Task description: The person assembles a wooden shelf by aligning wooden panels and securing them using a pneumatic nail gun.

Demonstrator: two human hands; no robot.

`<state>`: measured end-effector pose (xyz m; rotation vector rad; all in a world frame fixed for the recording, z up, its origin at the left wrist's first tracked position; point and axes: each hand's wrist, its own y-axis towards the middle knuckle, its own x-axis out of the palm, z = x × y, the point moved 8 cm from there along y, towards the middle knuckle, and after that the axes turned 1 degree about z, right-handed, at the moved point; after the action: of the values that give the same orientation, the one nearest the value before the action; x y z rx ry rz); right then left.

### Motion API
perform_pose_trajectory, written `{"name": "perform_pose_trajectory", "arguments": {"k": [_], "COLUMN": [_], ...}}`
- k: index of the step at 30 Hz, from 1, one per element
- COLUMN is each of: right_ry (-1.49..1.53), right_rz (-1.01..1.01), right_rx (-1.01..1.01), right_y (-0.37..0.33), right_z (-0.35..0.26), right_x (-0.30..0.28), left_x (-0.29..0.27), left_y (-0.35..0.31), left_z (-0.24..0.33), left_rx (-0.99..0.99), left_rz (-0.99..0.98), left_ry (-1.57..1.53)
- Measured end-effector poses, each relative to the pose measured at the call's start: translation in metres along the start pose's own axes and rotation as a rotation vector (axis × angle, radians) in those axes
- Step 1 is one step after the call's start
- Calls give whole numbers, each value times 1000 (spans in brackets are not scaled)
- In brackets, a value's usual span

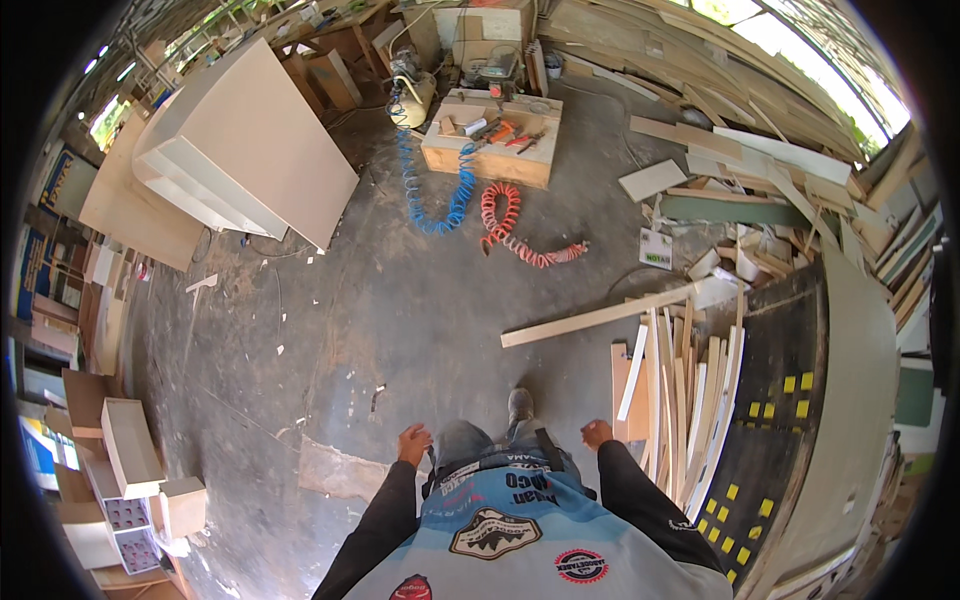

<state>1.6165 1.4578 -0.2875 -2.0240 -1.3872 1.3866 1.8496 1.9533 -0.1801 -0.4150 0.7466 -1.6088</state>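
Plainly, the left hand (412, 443) hung slack and empty, while the right hand (597, 434), too small to tell clenched from loose, hung near the strips (696, 395) along the panel (762, 450)'s left edge, where careful footing, clear of the plank (600, 316), seemed wise.

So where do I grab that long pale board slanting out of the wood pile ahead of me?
I'd grip the long pale board near its left end, coming from your side, across its narrow width: that end juts onto the floor, while its right end meets the wood pile. Whether it's pinned there, I can't tell.
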Motion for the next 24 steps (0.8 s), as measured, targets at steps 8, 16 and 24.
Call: {"name": "perform_pose_trajectory", "arguments": {"k": [8, 16, 24], "right_ry": [-107, -174, 49], "right_rz": [161, 23, 172], "right_rx": [-373, -299, -301], "right_y": [164, 259, 364], "right_z": [-255, -424, -616], "right_x": [-47, 22, -11], "left_x": [-24, -82, -138], "left_y": [33, 203, 464], "left_z": [-14, 96, 378], "left_rx": [560, 370, 105], "left_rz": [-137, -156, 67], "left_ry": [1123, 1026, 46]}}
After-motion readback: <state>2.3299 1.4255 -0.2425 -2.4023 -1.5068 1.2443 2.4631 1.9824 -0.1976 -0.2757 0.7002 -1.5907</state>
